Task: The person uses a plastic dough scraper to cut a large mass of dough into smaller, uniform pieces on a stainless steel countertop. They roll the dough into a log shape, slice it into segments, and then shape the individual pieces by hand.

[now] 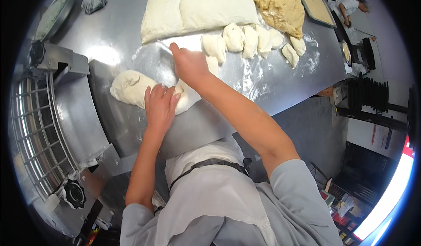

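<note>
A long piece of pale dough point(130, 85) lies on the steel table before me. My left hand point(161, 104) grips it from above, with the fingers curled over its top. My right hand point(190, 63) is closed around a thin-bladed tool point(163, 45). Its blade points up and to the left; the handle is hidden in my fist, so its exact kind is unclear. More pale dough shows below and just right of that fist, partly covered by my forearm. Several small cut dough pieces point(214, 48) sit in a row beyond the right hand.
A large dough slab point(200, 9) lies at the back, beside a yellowish dough mass point(279, 7) and a filled tray point(315, 4). A roller machine point(36, 127) with a guard stands left. A metal bowl point(54, 16) and plastic bag point(93, 3) are far left. Another person point(347, 7) stands far right.
</note>
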{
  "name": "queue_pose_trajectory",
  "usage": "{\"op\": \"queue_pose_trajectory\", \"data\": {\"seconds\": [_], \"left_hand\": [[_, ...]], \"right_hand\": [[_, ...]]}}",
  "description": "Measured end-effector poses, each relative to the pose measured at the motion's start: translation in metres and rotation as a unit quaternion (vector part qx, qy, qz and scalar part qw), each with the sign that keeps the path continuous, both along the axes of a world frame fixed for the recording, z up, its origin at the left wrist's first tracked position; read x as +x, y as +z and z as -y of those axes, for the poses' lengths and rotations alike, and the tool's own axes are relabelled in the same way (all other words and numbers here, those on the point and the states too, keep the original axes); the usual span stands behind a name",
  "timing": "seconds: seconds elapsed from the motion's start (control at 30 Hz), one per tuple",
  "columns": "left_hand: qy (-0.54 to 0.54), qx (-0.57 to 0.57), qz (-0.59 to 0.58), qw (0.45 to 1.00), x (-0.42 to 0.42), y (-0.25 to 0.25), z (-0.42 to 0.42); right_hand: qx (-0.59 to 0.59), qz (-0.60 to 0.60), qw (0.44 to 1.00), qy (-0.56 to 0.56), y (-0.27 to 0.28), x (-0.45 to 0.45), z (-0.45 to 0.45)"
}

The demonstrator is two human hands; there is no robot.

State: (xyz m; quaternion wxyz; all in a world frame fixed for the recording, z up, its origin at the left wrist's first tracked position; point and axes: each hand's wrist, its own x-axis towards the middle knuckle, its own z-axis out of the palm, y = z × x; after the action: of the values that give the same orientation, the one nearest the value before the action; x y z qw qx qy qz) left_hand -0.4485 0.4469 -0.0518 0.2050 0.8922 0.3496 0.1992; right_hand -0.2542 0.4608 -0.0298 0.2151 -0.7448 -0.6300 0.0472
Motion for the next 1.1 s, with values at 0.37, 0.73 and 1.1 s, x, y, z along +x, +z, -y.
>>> {"op": "queue_pose_trajectory", "data": {"seconds": [0.37, 0.73, 1.1], "left_hand": [[-0.133, -0.026, -0.101, 0.986, 0.117, 0.009, -0.007], [0.079, -0.589, 0.245, 0.766, 0.181, 0.091, 0.040], [-0.074, -0.510, 0.138, 0.846, 0.372, 0.080, 0.128]], "right_hand": [[0.102, -0.354, 0.867, -0.335, -0.008, 0.088, 0.244], [0.108, -0.588, 0.686, -0.414, -0.046, 0.105, 0.287], [0.027, -0.531, 0.822, -0.204, -0.041, 0.133, 0.294]]}}
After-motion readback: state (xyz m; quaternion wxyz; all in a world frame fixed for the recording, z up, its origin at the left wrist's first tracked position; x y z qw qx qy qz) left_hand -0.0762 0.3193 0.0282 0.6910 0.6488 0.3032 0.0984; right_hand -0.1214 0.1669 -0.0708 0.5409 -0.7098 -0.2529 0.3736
